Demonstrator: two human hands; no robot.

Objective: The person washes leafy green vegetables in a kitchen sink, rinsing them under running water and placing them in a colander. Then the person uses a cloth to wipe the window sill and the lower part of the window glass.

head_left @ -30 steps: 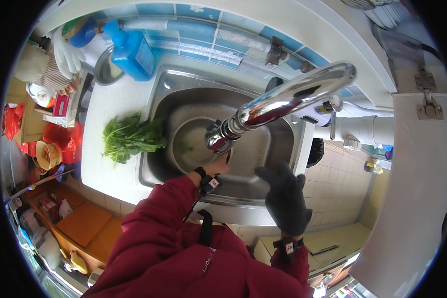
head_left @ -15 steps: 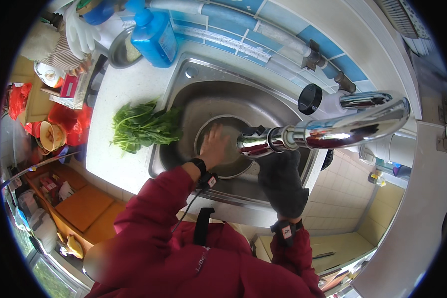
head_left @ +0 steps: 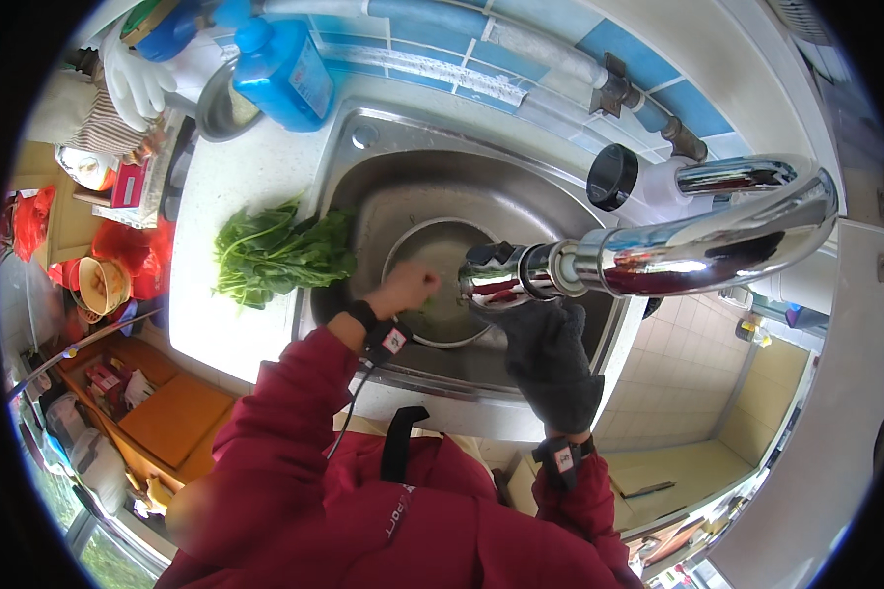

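Left hand [head_left: 408,288] has curled over bowl [head_left: 442,242], hold unclear; right hand [head_left: 555,365]: fingers behind faucet [head_left: 521,274], can't tell.

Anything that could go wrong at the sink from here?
1. The leafy greens overhang the left edge of the sink, so a bump might tip them in.
2. The faucet reaches over the round metal bowl; the left hand might knock it when lifting.
3. The faucet partly hides the gloved right hand, so a poor grip could go unnoticed.
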